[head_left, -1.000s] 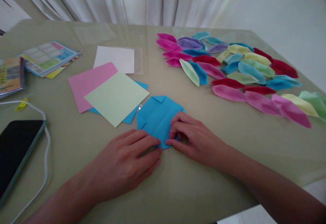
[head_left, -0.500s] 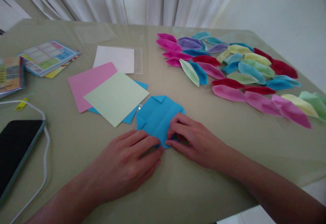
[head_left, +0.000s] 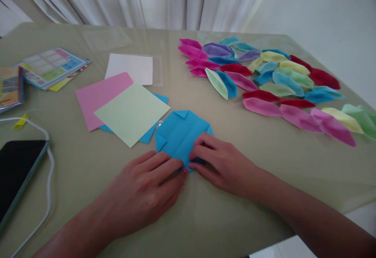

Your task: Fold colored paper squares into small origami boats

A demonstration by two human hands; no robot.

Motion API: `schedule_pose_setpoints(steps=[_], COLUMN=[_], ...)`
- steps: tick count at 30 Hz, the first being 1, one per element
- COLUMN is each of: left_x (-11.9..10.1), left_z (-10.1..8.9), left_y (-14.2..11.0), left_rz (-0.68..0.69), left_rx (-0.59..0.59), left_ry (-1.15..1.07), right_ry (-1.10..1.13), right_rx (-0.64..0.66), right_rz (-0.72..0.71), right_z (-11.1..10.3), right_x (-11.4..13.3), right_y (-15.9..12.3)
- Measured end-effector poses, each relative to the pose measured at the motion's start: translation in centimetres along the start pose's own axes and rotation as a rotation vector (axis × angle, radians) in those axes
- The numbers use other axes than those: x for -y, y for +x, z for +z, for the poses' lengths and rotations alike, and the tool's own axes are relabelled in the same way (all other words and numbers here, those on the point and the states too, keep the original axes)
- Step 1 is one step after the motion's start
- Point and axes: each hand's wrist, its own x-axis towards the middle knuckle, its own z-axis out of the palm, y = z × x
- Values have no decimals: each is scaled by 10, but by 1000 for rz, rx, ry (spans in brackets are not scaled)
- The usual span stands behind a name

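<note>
A partly folded blue paper (head_left: 179, 132) lies flat on the table in front of me, its corners turned in. My left hand (head_left: 147, 189) rests palm down beside its near corner, fingertips pressing on that corner. My right hand (head_left: 220, 162) is curled over the paper's near right edge, fingers pinched on the fold. Both hands meet at the paper's near tip.
Loose sheets lie at left centre: green (head_left: 132, 113), pink (head_left: 96, 95), white (head_left: 131, 68). Many folded paper boats (head_left: 264, 82) in several colours cover the right side. Booklets (head_left: 51, 66), a dark tablet (head_left: 17, 172) and a white cable (head_left: 49, 164) sit at the left.
Both hands have crept slightly left along the blue paper's near corner. The view has shifted a little. The paper stays flat in place.
</note>
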Motion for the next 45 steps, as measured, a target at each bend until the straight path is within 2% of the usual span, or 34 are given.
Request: schedule_pose_setpoints(steps=[4, 10, 14, 17, 24, 31, 34, 36, 38, 40, 42, 45], left_x=[-1, -3, -4, -5, -1, 1, 2, 6, 13, 23, 35, 47], left_z=[0, 0, 0, 0, 4, 7, 8, 7, 5, 4, 5, 10], left_y=[-1, 0, 0, 1, -1, -3, -5, -7, -10, -12, -15, -17], left_rz=[-18, -33, -40, -45, -36, -19, 15, -29, -163, -320, -396, -409], left_rx=[27, 4, 14, 19, -20, -20, -71, -137, -211, -249, -216, -158], left_ry=[-23, -32, -35, -28, -30, -28, -80, -141, -137, -24, 97, 149], right_ry=[-295, -449, -446, -428, -481, -498, -450, -407, -381, -365, -352, -324], right_rx=[-1, 1, 46, 29, 4, -32, 49, 148, 225, 252, 229, 192], right_rz=[-142, -285, -205, -102, -2, -48, -26, 37, 63, 55, 41, -1], right_z=[3, 10, 10, 10, 8, 10, 2, -5, -13, -20, -23, -23], right_x=[11, 33, 36, 35, 36, 31, 25, 19, 12, 4, -4, -14], right_y=[-10, -28, -33, -34, -36, -29, -17, -10, -5, -3, -2, -1])
